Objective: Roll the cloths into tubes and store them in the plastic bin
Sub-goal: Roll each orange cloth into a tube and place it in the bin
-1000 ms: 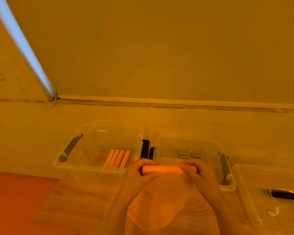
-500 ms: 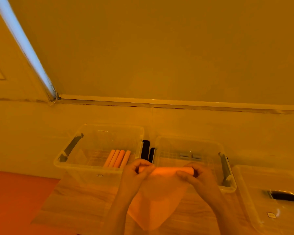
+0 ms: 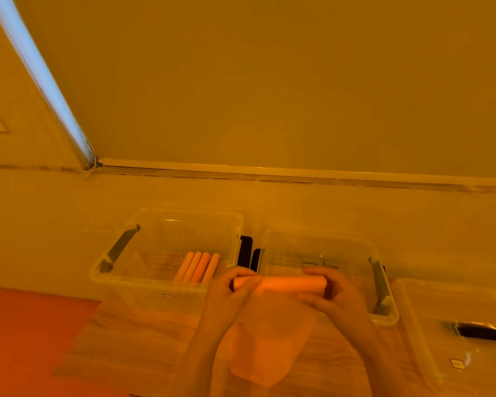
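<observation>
The left hand [image 3: 229,293] and right hand [image 3: 331,299] each grip one end of the partly rolled cloth [image 3: 281,285], held above the table [image 3: 132,339]; its loose end hangs down. Four rolled cloths [image 3: 197,267] lie in the left plastic bin [image 3: 143,282].

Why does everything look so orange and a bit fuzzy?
Head view: warm amber light tints everything, so the cloth, both hands and the rolled tubes blend together; the bin walls show faint glare; edges are soft, and the wide lens bends the wall lines.

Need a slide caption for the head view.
Both hands, left and right, roll a cloth; four rolls lie in the left bin.
</observation>
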